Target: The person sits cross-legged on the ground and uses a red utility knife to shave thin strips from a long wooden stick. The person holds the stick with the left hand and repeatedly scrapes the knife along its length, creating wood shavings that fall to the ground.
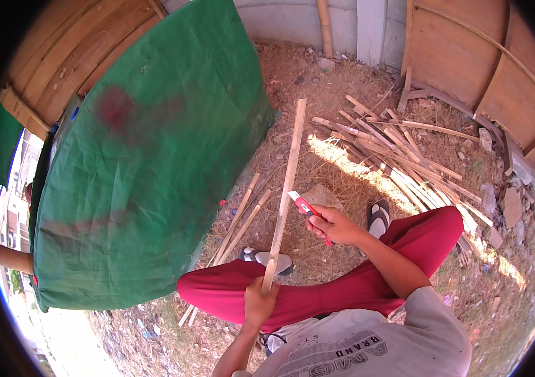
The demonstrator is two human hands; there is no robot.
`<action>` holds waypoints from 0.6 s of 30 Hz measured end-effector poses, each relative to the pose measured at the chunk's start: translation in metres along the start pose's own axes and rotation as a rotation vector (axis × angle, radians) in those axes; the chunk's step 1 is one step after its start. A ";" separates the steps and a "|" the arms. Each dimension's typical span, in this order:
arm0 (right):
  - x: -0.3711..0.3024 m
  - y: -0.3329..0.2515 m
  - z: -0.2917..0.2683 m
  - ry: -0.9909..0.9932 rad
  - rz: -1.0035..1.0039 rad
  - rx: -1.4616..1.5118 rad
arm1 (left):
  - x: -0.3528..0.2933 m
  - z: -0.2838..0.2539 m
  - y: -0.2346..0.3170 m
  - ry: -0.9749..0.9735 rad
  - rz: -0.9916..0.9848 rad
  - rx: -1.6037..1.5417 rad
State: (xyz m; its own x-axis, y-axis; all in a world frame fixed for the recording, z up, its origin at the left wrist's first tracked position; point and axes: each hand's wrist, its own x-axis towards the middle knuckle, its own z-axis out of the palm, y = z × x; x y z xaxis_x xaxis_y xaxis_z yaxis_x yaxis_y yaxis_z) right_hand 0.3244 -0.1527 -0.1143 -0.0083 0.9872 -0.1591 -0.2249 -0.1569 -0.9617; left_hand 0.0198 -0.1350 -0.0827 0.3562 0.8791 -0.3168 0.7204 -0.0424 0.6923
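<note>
My left hand [260, 304] is closed around the lower part of a long bamboo strip [287, 182], just above my left thigh. The strip slants up and away from me, its far end over the dry ground. In my right hand [333, 225] is a red utility knife [305, 206], fingers wrapped round its handle. Its pale blade tip points up and left, close to the strip's right edge; I cannot tell whether they touch.
A heap of bamboo strips [405, 154] lies ahead on the right, and a few more strips [242, 217] lie left of my foot. A green tarpaulin [154, 163] fills the left side. Wooden panels [456, 56] stand at the far right, beside a grey wall [292, 24].
</note>
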 end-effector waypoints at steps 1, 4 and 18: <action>0.000 0.001 0.001 -0.022 0.002 -0.049 | 0.000 0.001 0.000 0.016 0.011 -0.002; -0.001 0.003 0.005 -0.020 -0.035 -0.135 | 0.004 0.004 0.001 0.047 0.034 -0.002; -0.016 0.006 0.044 0.203 -0.416 -0.916 | 0.032 0.012 0.019 -0.045 0.057 -0.095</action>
State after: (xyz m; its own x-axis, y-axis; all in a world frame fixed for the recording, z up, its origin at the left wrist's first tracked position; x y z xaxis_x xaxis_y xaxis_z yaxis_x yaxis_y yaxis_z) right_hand 0.2799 -0.1679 -0.1080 0.0847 0.9583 0.2729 0.6585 0.1517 -0.7371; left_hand 0.0523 -0.1136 -0.0879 0.4227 0.8544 -0.3021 0.6391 -0.0447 0.7678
